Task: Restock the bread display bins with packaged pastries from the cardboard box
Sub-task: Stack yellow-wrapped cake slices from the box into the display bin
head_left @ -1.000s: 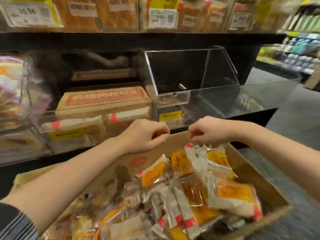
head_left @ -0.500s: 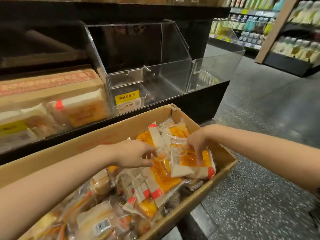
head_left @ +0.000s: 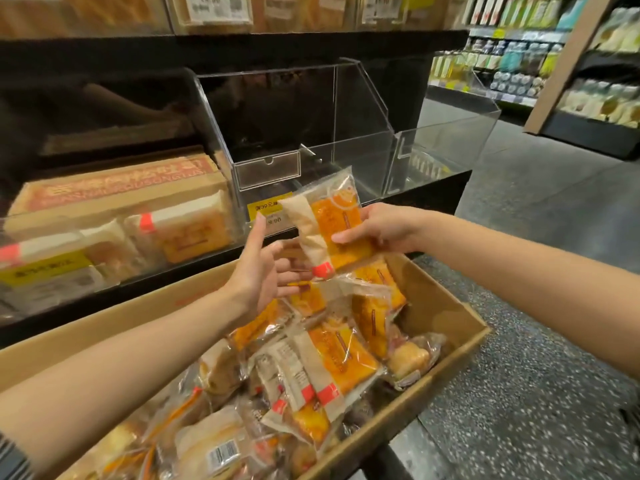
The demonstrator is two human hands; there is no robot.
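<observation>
R hand (head_left: pixel 375 228) pinches one orange pastry pack (head_left: pixel 334 223), now lifted out of the cardboard box (head_left: pixel 446 303) and held above its far edge, in front of the empty clear bin (head_left: pixel 311 133). 0.5 s ago both hands were down in the box. L hand (head_left: pixel 265 271) open, fingers loose, just beside the pack's lower end. Pick done; drop into the bin comes next, prob.

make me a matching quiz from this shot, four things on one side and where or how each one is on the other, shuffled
Things:
1. right hand
2. left hand
3. clear bin
4. cardboard box

States:
A. holds no stock
B. full of packaged pastries
C. grips an orange pastry pack
D. fingers spread, holding nothing

Pairs: 1-C, 2-D, 3-A, 4-B
</observation>
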